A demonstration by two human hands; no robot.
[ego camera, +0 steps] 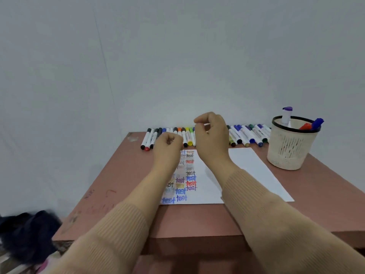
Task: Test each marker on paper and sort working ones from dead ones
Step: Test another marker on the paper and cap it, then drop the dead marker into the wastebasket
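Well, the relation to watch is this: the row of markers lies just beyond your fingertips, along the table's far edge. Each barrel's long axis points away from you, coloured caps nearest the fingers, so I'd judge the next pick a short forward reach with a pinch across the barrel.

Your left hand sits lower and partly overlaps the row. Its fingers are curled, but I cannot tell whether they touch a marker. Your right hand hovers higher, with thumb and forefinger bent toward each other and nothing visible between them. The left looks nearer to the dark-capped markers, the right to those past the yellow cap.

Below your wrists lies the test sheet, flat and matte, with "test" written in black, blue and red, some words faint. A blank sheet lies right of your right hand. Farther right stands a cream perforated cup with a dark rim, holding three smooth plastic markers upright or leaning.
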